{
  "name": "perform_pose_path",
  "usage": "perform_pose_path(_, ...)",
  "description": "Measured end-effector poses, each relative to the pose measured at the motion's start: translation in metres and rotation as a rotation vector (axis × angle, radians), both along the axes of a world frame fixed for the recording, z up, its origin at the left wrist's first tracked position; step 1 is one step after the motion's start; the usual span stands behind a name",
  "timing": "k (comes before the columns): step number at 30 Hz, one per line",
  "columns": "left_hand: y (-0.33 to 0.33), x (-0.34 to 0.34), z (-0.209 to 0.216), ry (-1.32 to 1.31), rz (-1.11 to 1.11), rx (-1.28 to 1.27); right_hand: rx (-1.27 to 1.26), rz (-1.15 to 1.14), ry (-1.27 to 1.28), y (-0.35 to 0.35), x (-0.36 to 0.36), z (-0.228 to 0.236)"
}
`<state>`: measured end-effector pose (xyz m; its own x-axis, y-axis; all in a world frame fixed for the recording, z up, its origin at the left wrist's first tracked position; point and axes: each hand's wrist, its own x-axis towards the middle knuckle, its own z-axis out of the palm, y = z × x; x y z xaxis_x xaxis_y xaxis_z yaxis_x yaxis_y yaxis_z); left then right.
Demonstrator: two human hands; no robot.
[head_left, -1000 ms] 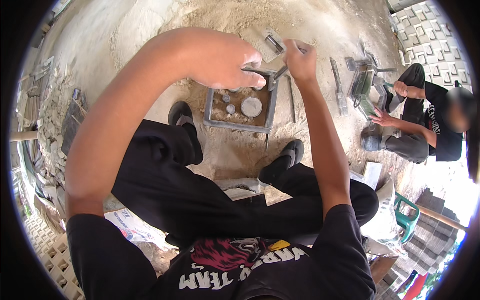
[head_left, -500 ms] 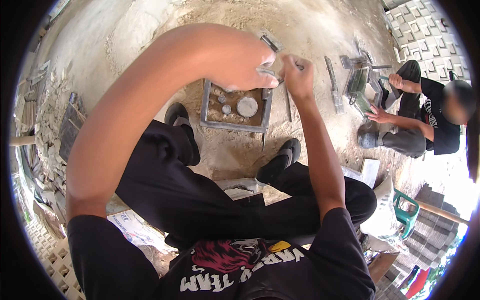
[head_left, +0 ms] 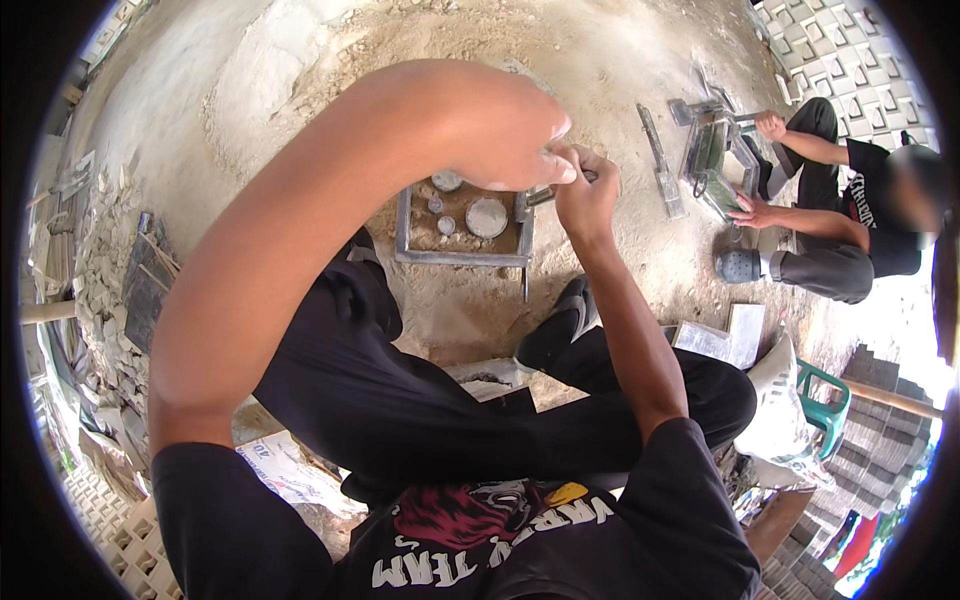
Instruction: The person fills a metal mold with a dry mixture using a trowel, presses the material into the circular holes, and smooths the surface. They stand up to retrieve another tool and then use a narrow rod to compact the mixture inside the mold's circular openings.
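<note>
Both hands meet above the right side of a square metal frame on the ground. My left hand is bent over from the left, its fingers curled and its thumb pressed against my right fingers; what it holds, if anything, is hidden. Closed in a fist, my right hand grips a narrow metal tool, whose end sticks out toward the frame. Inside the frame, brown sandy material surrounds a large pale disc and several smaller round pieces, including a small disc.
At the right a seated co-worker holds a metal mould. Between us lie a long flat bar and pale panels. A white sack and green plastic chair stand lower right. Rubble is heaped at the left.
My hands have come down toward the frame and closer together. The dark metal piece beyond my left hand no longer shows there; a metal end now shows beside my right fist.
</note>
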<state>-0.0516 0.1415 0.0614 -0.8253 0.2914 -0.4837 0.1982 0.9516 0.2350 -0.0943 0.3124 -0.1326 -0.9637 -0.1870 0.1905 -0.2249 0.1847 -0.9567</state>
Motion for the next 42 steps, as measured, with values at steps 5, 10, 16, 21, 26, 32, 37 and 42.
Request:
perform_pose_path(5, 0.006, -0.003, -0.014, 0.108, -0.025, -0.038, 0.057, 0.043, 0.103, -0.007, 0.022, -0.005)
perform_pose_path(10, 0.008, -0.015, -0.017, 0.098, -0.004, -0.053, 0.071, 0.000, -0.122, 0.006, 0.051, 0.010)
perform_pose_path(16, 0.018, -0.018, -0.023, 0.190, -0.076, -0.115, 0.130, 0.075, -0.128, -0.002, 0.043, 0.008)
perform_pose_path(21, 0.018, -0.023, -0.015, 0.138, -0.038, -0.135, 0.048, 0.075, -0.144, 0.015, 0.066, 0.001)
perform_pose_path(26, 0.009, -0.021, -0.023, 0.100, 0.000, -0.122, -0.048, 0.056, -0.203, 0.001, 0.068, 0.029)
perform_pose_path(32, 0.005, -0.012, -0.022, 0.187, -0.025, -0.093, -0.073, 0.052, -0.164, 0.001, 0.067, 0.012)
perform_pose_path(37, 0.007, -0.006, -0.019, 0.160, -0.018, -0.080, -0.002, 0.103, -0.181, 0.009, 0.071, 0.002)
perform_pose_path(42, 0.011, -0.005, -0.009, 0.071, -0.016, -0.080, -0.214, 0.048, -0.164, 0.006, 0.062, 0.014)
